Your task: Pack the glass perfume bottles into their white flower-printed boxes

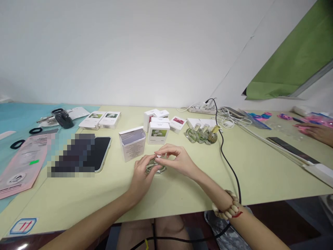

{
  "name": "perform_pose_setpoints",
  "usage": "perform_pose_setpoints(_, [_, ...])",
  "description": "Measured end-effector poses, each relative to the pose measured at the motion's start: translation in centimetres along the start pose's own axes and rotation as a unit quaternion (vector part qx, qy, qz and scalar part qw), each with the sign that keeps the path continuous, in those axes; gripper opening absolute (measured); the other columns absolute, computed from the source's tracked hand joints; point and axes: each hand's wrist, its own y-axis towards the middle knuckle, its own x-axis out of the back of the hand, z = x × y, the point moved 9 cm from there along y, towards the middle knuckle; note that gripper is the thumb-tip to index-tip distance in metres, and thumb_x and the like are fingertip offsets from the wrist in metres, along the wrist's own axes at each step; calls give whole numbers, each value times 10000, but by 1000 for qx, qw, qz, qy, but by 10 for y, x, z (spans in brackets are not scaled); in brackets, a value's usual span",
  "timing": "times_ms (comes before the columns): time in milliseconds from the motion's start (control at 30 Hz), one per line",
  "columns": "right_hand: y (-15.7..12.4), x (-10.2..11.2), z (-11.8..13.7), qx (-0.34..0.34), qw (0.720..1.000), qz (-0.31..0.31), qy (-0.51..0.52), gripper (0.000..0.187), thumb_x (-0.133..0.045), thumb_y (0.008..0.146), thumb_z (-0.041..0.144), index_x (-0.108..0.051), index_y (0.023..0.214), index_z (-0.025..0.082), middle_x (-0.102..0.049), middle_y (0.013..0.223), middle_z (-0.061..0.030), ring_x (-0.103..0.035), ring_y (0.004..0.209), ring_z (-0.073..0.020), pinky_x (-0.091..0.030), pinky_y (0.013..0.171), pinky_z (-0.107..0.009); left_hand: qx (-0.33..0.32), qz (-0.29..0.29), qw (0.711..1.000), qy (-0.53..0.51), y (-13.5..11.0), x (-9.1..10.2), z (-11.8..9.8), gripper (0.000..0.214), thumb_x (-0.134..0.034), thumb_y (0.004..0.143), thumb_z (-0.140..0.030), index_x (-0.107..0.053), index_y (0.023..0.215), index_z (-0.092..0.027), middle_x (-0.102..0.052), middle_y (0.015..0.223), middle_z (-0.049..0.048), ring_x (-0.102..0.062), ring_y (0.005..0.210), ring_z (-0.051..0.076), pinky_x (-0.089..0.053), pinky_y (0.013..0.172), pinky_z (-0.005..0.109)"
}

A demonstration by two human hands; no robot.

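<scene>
A clear glass perfume bottle (159, 170) rests on the table between my hands. My left hand (143, 172) is closed around the left side of the bottle. At its neck, my right hand (177, 160) pinches a small whitish piece at the top; the fingers hide part of it. Just behind my left hand stands a white box (133, 146) with its top open. Beside that box is a closed white box (158, 133) with a flower picture. Farther right, several glass perfume bottles (201, 134) sit close together, one with a gold top.
More white boxes (100, 119) lie at the back left. A phone (102, 152) and a pink packet (26, 166) are on the left. A black cable (229, 163) crosses the table to the right. Another person's hand (316, 132) touches pink items at the far right.
</scene>
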Motion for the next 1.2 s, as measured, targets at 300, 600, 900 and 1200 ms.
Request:
perform_pose_setpoints(300, [0, -2, 2, 0, 1000, 5, 27, 236, -656, 729, 336, -688, 942, 241, -631, 992, -50, -582, 890, -167, -465, 724, -286, 6, -3, 1000, 5, 1, 1, 2, 224, -500, 833, -324, -537, 1027, -220, -594, 1041, 51, -537, 991, 191, -392, 833, 324])
perform_pose_setpoints(600, [-2, 0, 8, 26, 997, -48, -49, 196, -691, 693, 333, -705, 855, 224, -662, 810, -36, -583, 801, -157, -422, 647, -267, 15, -8, 1000, 4, 0, 0, 9, 242, -499, 825, -340, -550, 1038, -235, -594, 1061, 43, -531, 1001, 198, -391, 846, 348])
perform_pose_setpoints(900, [2, 15, -2, -24, 993, -55, 103, 254, -613, 760, 385, -673, 948, 226, -630, 1044, -51, -558, 1005, -185, -467, 811, -305, 35, 9, 999, -24, -2, -1, 5, 226, -495, 835, -340, -553, 1032, -245, -595, 1051, 39, -531, 1004, 191, -383, 867, 352])
perform_pose_setpoints(1200, [-3, 1, 3, -9, 1000, 5, 3, 222, -638, 746, 372, -693, 918, 242, -637, 946, -45, -575, 871, -163, -447, 717, -282, 15, 4, 1000, -15, 0, 0, 2, 215, -502, 836, -329, -536, 1025, -232, -589, 1026, 37, -531, 990, 180, -385, 842, 324])
